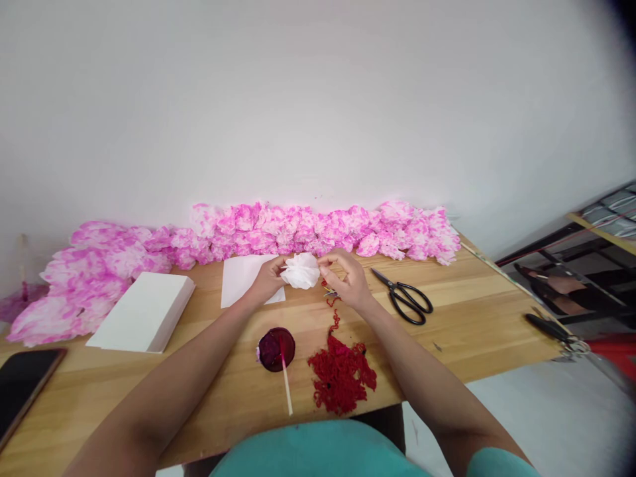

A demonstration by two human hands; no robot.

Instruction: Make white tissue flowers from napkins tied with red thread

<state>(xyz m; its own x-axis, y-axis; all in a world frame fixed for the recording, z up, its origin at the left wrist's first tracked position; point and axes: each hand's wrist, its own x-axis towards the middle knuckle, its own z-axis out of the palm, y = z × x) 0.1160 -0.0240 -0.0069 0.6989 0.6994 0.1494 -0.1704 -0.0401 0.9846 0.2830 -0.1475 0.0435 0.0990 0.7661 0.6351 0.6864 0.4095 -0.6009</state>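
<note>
A white crumpled paper flower (301,271) is held above the wooden table, its petals bunched. My left hand (268,278) grips its left side, with the fingers closed on the edge. At its right edge is my right hand (344,277), thumb and forefinger pinched together; whether they hold a bit of paper is too small to tell. Beneath my left hand lies a white paper sheet (243,278). Red crinkled yarn (342,376) is heaped nearer my body, one strand running up below my right hand. Left of it stands a dish of dark magenta dye (276,349) with a stick (287,387) in it.
Pink and white paper flowers (298,228) line the wall. A stack of white paper (144,311) and a phone (27,384) lie left. Black scissors (407,298) are right of my hands; a black-handled tool (549,328) lies at the table's (487,318) right edge.
</note>
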